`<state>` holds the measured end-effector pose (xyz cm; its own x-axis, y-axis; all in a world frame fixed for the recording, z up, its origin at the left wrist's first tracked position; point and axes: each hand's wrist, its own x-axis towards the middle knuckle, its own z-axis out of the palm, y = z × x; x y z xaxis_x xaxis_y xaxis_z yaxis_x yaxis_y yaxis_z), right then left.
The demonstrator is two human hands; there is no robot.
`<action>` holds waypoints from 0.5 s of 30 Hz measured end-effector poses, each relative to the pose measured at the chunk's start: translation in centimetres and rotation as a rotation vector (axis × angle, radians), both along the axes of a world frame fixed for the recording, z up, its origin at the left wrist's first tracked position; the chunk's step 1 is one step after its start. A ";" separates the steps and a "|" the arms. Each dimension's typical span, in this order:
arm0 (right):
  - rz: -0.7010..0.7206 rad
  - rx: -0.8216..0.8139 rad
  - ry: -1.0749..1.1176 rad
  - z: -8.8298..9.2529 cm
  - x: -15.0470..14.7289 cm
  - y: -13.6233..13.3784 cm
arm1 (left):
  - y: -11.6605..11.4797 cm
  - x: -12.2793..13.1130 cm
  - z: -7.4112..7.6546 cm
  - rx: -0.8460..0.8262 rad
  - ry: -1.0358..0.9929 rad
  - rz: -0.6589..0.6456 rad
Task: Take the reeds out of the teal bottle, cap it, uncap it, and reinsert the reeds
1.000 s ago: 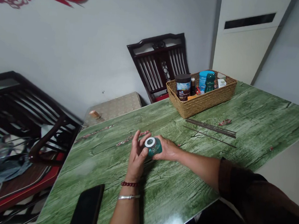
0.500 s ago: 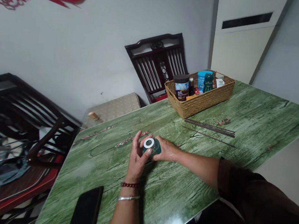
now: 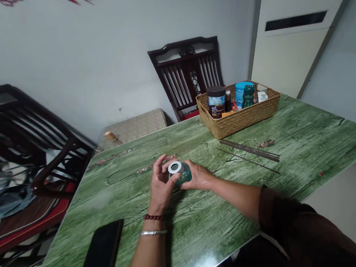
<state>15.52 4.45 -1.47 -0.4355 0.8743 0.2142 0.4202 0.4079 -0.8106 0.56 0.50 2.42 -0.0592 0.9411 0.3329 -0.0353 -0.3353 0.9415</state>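
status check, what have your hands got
Left hand and right hand both on teal jar. White ring at its end. Black phone nearby, clear of hands.

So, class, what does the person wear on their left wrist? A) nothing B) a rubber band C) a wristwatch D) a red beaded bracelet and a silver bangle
D: the left hand, on the small teal jar, has a dark red beaded bracelet and, further up the arm, a silver bangle.

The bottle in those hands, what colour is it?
Bottle: teal, with a white ring on top; head view.
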 end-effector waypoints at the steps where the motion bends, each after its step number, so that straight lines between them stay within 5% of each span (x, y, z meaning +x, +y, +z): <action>1: 0.008 -0.001 0.005 0.1 0.0 0.0 | 0.1 -0.1 0.2 0.032 -0.040 0.033; 6: 0.001 -0.024 -0.006 0.5 0.3 -0.2 | 0.4 -3.0 1.2 0.031 0.064 0.238; 12: -0.009 -0.019 -0.031 0.6 0.3 -0.4 | 0.0 -7.2 0.7 -0.204 1.005 0.346; 15: -0.009 -0.031 -0.025 0.3 0.3 -0.4 | -0.2 -8.2 -0.1 -0.298 1.288 0.313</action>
